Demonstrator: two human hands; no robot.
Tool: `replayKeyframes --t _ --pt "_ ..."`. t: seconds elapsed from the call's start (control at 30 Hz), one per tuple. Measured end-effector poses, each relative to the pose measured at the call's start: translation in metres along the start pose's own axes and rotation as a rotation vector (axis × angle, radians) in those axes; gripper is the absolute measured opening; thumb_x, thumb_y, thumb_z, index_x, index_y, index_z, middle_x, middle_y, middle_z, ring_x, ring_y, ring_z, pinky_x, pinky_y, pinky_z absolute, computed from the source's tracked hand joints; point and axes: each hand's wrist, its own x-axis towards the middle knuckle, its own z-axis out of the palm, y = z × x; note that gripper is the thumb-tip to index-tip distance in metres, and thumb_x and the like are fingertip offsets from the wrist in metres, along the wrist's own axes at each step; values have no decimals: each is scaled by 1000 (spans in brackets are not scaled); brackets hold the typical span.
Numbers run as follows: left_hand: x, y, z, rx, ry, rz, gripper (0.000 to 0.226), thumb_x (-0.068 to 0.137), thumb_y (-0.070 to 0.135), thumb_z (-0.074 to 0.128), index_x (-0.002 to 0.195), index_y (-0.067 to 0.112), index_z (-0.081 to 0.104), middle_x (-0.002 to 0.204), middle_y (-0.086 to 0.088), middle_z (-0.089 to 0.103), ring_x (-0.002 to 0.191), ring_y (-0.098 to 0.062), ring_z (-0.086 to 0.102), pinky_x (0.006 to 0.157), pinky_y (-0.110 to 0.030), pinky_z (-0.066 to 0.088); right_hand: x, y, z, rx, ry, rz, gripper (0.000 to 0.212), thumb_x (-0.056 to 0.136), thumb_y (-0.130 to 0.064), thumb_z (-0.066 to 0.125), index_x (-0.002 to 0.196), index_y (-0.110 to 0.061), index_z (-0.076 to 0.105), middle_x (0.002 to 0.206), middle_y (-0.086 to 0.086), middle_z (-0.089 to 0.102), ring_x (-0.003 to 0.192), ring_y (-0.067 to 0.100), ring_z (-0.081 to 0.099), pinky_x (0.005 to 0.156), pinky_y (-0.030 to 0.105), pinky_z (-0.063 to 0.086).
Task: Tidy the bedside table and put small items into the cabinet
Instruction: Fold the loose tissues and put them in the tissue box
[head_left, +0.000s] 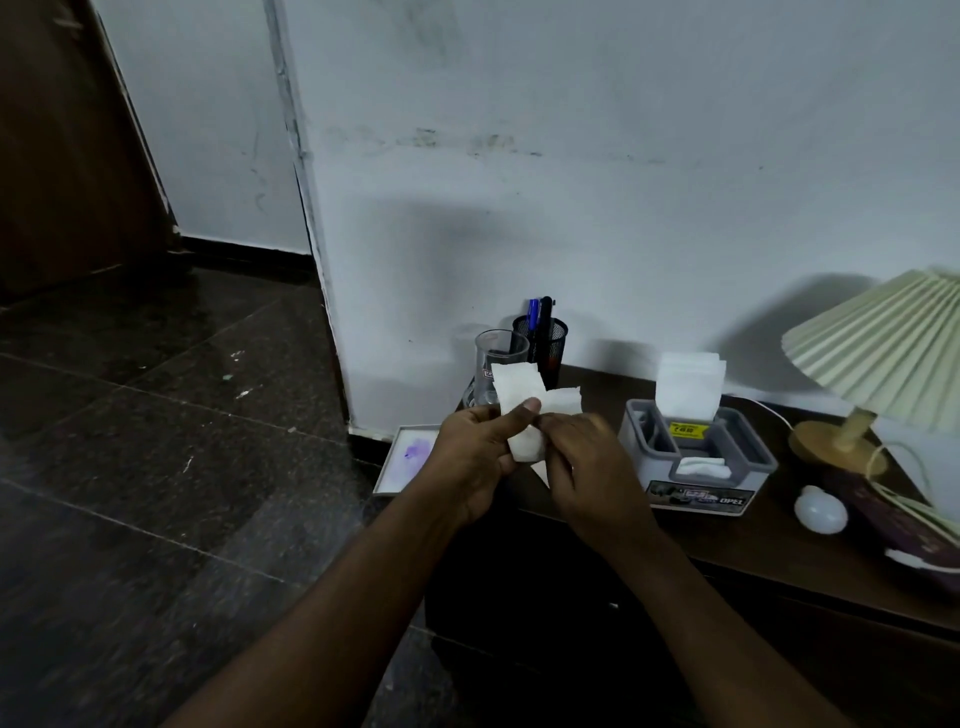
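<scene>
White tissue (511, 387) pinched by curled fingers (519, 415) of left hand (475, 460) and right hand (589, 470) above surface (727, 543) left end, just before glass (491, 358); could tear under opposed pull or tip glass on any forward reach.

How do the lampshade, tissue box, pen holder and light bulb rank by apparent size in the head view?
1. the lampshade, though the frame edge cuts it off
2. the tissue box
3. the pen holder and light bulb look alike; the holder is partly hidden and farther away, so I leave them unranked
</scene>
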Motion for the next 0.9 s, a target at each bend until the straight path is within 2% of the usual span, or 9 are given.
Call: replayKeyframes --t 0.13,0.3,0.37,0.43,0.5,0.6,0.67,0.77,0.9 --pt "3 -3 4 -30 44 -24 19 98 4 63 114 -5 66 104 -21 76 83 -32 76 59 -38 64 2 4 0 70 17 136 35 92 1 60 125 -7 69 118 6 71 110 23 60 93 35 51" --pt "7 -3 6 -5 84 -40 21 100 3 60 120 -4 63 114 -21 73 93 -33 73 68 -42 65 8 14 -3 180 64 347 24 92 -4 69 113 -15 73 107 -5 72 98 9 67 86 16 52" --pt "8 -3 5 15 96 -38 18 100 4 60 117 -2 64 115 -19 72 95 -34 72 73 -44 64 10 18 -5 246 96 425 18 93 -9 70 107 -20 75 99 -11 73 92 0 67 82 21 56" --pt "9 -3 3 32 102 -36 13 99 4 61 111 0 65 110 -16 73 95 -33 73 77 -46 64 12 17 -7 382 148 518 16 94 -10 70 105 -21 75 93 -11 76 87 5 71 77 30 60" --pt "10 -1 1 53 107 -31 13 99 4 63 111 0 65 110 -15 73 100 -35 72 82 -49 63 15 12 -10 506 238 548 17 95 -9 71 101 -24 76 86 -10 76 79 7 71 68 26 58" --pt "11 -2 0 77 103 -28 21 99 4 63 119 -2 64 114 -17 73 105 -38 71 81 -49 63 24 1 -22 1011 324 628 17 89 -4 71 89 -20 77 72 -1 69 62 13 62 57 25 53" --pt "10 -3 1 91 66 -25 20 100 2 59 119 -1 66 110 -17 75 99 -35 73 77 -45 64 30 0 -28 1349 257 719 19 85 -3 71 84 -22 77 78 4 69 67 18 60 58 28 50" --pt "8 -7 4 120 -7 -25 20 101 1 54 113 2 70 99 -16 78 84 -30 76 72 -42 64 30 5 -26 1168 130 816 22 91 0 67 92 -20 76 89 12 71 79 27 56 61 29 46" --pt "7 -8 5 115 -47 -45 19 101 0 55 111 3 71 102 -16 78 85 -30 76 69 -41 66 24 11 -21 792 151 843 14 95 -2 65 103 -13 70 95 11 76 80 21 64 61 29 51"
